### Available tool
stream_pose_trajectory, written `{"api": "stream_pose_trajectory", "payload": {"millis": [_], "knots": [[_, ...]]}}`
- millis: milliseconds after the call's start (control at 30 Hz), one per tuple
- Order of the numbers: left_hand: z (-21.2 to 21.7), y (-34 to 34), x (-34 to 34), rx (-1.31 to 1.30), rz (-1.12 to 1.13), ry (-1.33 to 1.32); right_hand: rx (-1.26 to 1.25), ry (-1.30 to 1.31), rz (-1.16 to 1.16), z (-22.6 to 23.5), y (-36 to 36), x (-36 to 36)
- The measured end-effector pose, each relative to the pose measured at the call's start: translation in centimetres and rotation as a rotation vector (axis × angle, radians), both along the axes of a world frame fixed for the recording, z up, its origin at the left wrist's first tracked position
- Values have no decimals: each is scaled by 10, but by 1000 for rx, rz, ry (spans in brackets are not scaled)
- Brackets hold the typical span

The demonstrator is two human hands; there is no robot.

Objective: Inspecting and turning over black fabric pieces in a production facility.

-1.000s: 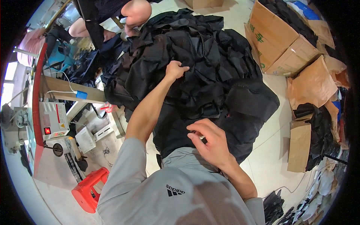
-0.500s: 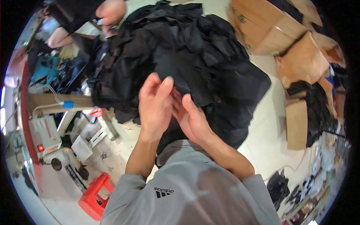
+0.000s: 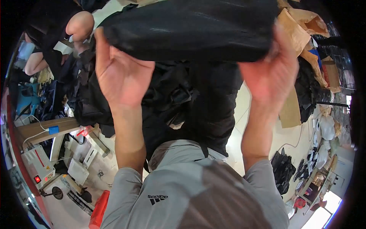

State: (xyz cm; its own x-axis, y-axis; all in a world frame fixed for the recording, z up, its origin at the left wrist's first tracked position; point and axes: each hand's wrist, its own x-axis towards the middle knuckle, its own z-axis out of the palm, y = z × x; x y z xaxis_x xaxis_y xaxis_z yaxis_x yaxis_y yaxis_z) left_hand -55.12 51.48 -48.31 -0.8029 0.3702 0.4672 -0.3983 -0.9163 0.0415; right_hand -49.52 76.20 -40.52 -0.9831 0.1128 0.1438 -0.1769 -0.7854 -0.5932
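The left hand [image 3: 124, 78] and the right hand [image 3: 271, 70] hold a broad black piece [image 3: 198, 30], apparently folded cloth, by its opposite ends above a heap of black fabric [image 3: 169, 87]. A red stool [image 3: 100, 209] shows at lower left.

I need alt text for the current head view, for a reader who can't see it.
A person's left hand and right hand hold up a wide black piece of fabric by its two ends, over a heap of crumpled black fabric. At left are a white control box with a lit red switch and part of a red plastic stool.
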Motion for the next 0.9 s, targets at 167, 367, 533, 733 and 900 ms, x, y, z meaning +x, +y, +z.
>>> {"api": "stream_pose_trajectory", "payload": {"millis": [167,367,533,733,900], "knots": [[-35,57,23,-307,-129,-342,6,-160,-216,-44,62,28],[-114,87,23,-593,-246,-816,-162,-724,-373,-165,101,50],[-147,90,16,-697,-283,-846,-68,-806,-431,-190,111,61],[-183,47,28,-805,-316,-836,76,-744,-124,-208,120,78],[-199,-93,-43,-1970,1684,29,183,-911,-422,-210,140,99]]}}
